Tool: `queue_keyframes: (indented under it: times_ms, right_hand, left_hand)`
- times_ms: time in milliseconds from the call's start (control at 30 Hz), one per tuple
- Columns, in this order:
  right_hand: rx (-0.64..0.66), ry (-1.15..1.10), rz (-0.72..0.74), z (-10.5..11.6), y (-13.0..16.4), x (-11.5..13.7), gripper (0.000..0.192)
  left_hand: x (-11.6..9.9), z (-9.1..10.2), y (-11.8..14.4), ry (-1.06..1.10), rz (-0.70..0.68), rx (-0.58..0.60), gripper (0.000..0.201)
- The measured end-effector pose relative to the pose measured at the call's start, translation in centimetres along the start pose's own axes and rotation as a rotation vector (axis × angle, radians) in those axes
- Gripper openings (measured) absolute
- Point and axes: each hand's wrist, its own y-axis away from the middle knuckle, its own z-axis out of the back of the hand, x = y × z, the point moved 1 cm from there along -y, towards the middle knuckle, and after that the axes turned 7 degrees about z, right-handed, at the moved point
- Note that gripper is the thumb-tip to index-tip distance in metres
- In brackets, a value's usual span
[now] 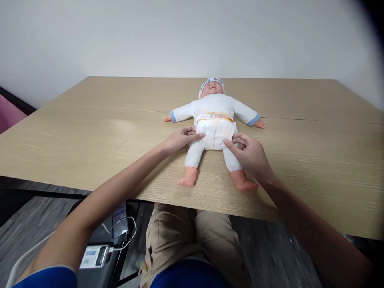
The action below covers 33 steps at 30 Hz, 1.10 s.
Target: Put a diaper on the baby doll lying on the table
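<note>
At the bottom of the frame I see my tan trousers (180, 236) and blue shirt, tucked under the edge of the desk. At lower left, on a dark seat, lies a small white device with a thin white cable (120, 236).

Above that, my two bare arms reach up toward the middle of the picture over the wide, pale wooden desk (75, 132). My left hand (180, 139) rests with its fingers stretched out, the tips touching the left side of the white diaper with a yellow band (215, 130). That grip is fairly wide and flat; it presses on the diaper more than it holds it. My right hand (250, 154) is at the diaper's lower right edge, by the doll's leg. Its fingers are curled in close, a narrow pinch on the diaper's edge, I think, but the fingers hide just what they hold.

The diaper is on the soft baby doll in white clothes with blue cuffs (213, 106), which lies flat on its back in the middle of the desk, arms out wide, bare feet pointing at me. Lying like that, it stays put and both sides are easy to reach.

Farthest away, at the top, is a plain white wall (180, 36).
</note>
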Motion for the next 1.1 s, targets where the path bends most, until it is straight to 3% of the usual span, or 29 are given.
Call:
queue_keyframes:
  times_ms: [233,367,500,600,733,867,1000,1100]
  right_hand:
    - [0.061,0.064,0.017,2.7,2.3,1.5,0.041]
    - [0.022,0.198,0.036,5.3,2.3,1.8,0.036]
    - [-0.108,0.444,0.152,7.0,-1.3,-1.0,0.035]
    - [-0.076,0.653,0.282,6.5,-5.6,-4.1,0.049]
    - [-0.016,0.805,0.25,4.0,-10.4,-7.0,0.073]
    - [-0.042,0.846,0.161,1.9,-12.7,-6.7,0.058]
    - [-0.019,0.806,0.051,2.1,-12.7,-4.9,0.04]
    - [-0.013,0.753,0.015,3.7,-11.1,-3.1,0.038]
  left_hand:
    - [-0.4,0.7,1.0,-0.089,-0.076,-0.101,0.035]
    - [-1.1,2.7,1.1,-0.249,-0.186,-0.181,0.037]
    - [-1.0,6.0,-1.2,-0.64,-0.344,-0.483,0.036]
    - [-0.7,7.5,-4.4,-0.933,-0.334,-0.646,0.052]
    - [-0.9,7.1,-8.8,-1.133,-0.19,-0.58,0.07]
    - [-1.8,6.1,-10.9,-1.165,-0.108,-0.528,0.059]
    - [-3.0,5.5,-10.0,-1.168,-0.089,-0.579,0.053]
    - [-4.0,4.4,-7.2,-1.123,-0.085,-0.587,0.051]
